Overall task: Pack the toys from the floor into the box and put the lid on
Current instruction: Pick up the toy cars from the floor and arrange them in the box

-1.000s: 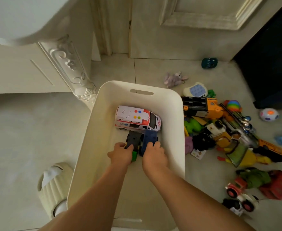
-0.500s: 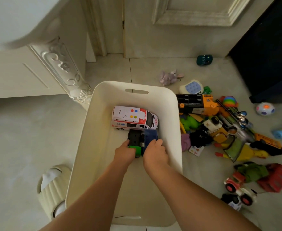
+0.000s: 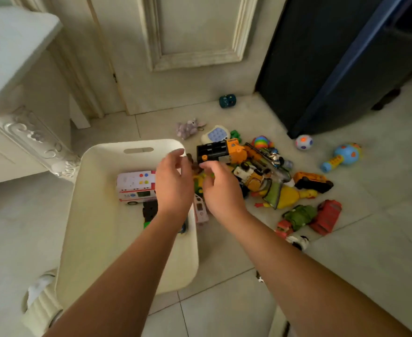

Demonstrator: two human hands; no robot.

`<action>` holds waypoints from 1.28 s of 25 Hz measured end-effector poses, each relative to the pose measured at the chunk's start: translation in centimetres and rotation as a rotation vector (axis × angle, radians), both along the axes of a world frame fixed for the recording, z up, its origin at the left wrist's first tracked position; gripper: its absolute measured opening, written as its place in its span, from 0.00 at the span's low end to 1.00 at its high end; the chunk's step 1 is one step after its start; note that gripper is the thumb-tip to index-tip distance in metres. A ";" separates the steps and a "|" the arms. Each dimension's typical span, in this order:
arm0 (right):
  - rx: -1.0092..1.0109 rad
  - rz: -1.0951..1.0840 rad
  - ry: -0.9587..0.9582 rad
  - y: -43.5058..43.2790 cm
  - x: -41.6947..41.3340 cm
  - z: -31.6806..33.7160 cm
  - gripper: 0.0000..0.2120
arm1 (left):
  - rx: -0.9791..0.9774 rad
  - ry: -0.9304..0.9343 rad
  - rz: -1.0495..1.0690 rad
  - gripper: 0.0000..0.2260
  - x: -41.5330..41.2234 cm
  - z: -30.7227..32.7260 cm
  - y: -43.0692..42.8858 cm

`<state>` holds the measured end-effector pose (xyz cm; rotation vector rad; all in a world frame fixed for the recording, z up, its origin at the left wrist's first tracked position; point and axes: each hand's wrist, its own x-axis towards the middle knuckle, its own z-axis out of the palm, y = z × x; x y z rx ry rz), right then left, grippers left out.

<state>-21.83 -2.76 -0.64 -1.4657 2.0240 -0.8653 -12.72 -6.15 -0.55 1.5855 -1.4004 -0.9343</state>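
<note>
A cream box (image 3: 95,215) stands on the floor with a white ambulance toy (image 3: 135,188) and a black, green and blue toy vehicle (image 3: 150,211) inside. My left hand (image 3: 173,186) hovers over the box's right rim, fingers loosely spread and holding nothing. My right hand (image 3: 220,188) is just right of the box, above the toy pile, fingers relaxed and empty. The pile holds an orange and black truck (image 3: 222,152), a yellow rubber chicken (image 3: 287,197), a green and red truck (image 3: 309,215) and several other toys. No lid is in view.
A purple plush (image 3: 189,127), a teal ball (image 3: 228,100), a spotted ball (image 3: 303,142) and a blue rattle (image 3: 343,156) lie apart from the pile. White carved furniture (image 3: 37,139) stands left. A dark blue cabinet (image 3: 346,69) is at the right. A ribbed cream object (image 3: 39,300) sits lower left.
Both hands let go of the black, green and blue vehicle in the box and rose to the right, toward the pile. The camera view swung right.
</note>
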 end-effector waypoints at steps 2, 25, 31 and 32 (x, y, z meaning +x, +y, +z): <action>-0.016 -0.137 -0.004 2.3 -5.0 -1.5 0.13 | -0.090 -0.032 -0.161 0.10 -3.0 0.5 2.2; 0.462 -0.389 -0.512 10.8 -15.1 -13.6 0.25 | 1.087 0.352 -0.288 0.36 -12.6 -12.4 7.8; 0.574 -0.308 -0.226 9.5 -16.5 -12.0 0.19 | 0.855 0.199 -0.049 0.21 -10.6 -12.5 6.3; 0.624 -0.338 -0.015 9.7 -17.9 -12.4 0.21 | 0.856 0.210 -0.048 0.22 -10.2 -12.5 6.1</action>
